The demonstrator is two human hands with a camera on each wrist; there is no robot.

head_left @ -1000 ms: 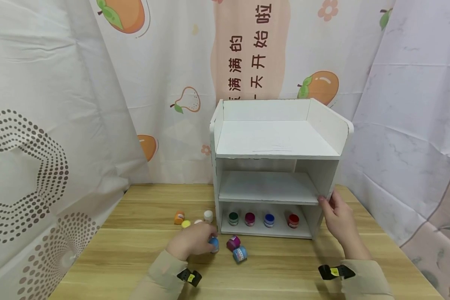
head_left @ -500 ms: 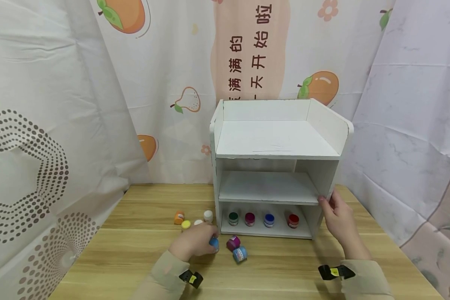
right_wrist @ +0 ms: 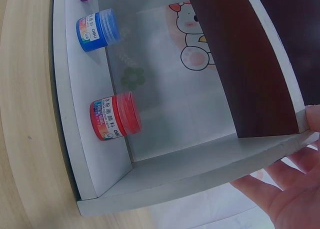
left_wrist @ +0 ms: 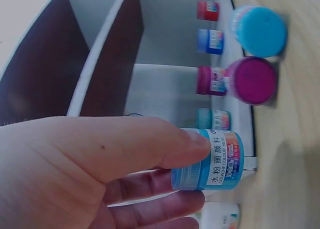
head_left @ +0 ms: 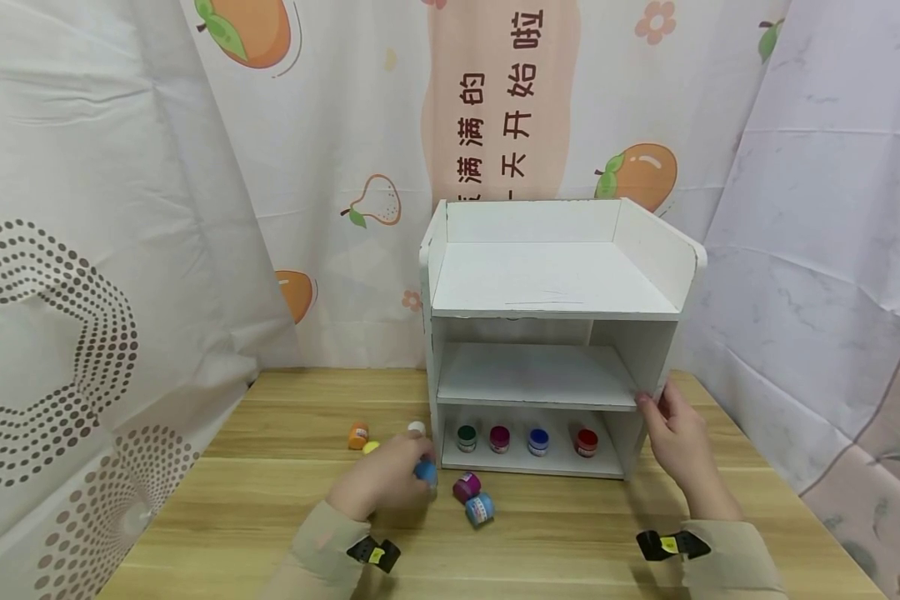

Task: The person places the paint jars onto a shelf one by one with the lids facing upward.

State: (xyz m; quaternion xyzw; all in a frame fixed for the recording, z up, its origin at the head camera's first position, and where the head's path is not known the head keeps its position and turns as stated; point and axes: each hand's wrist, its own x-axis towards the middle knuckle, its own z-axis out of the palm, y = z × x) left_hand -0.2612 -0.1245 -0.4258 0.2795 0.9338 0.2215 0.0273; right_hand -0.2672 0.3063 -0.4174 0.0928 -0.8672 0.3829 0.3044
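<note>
My left hand [head_left: 384,477] pinches a light-blue paint jar [left_wrist: 225,159] between thumb and fingers, near the shelf's front left corner; the left wrist view shows the jar's label facing the camera. My right hand [head_left: 678,437] grips the right side panel of the white shelf unit [head_left: 555,279], thumb at the middle board's front edge. In front of the unit a purple jar [head_left: 467,487] and another light-blue jar [head_left: 480,509] lie tipped over. On the bottom board stand a green jar [head_left: 467,438], a magenta jar [head_left: 499,438], a blue jar [head_left: 538,442] and a red jar [right_wrist: 112,118].
Left of the unit, an orange jar [head_left: 358,436] lies on the wooden table [head_left: 270,500]. A yellow jar [head_left: 371,447] and a white jar [head_left: 417,428] sit beyond my left hand, partly covered by it. Printed curtains [head_left: 330,108] hang behind and at both sides.
My left hand has risen slightly with the light-blue jar in its fingers and covers more of the yellow and white jars. The right hand stays on the shelf unit's side.
</note>
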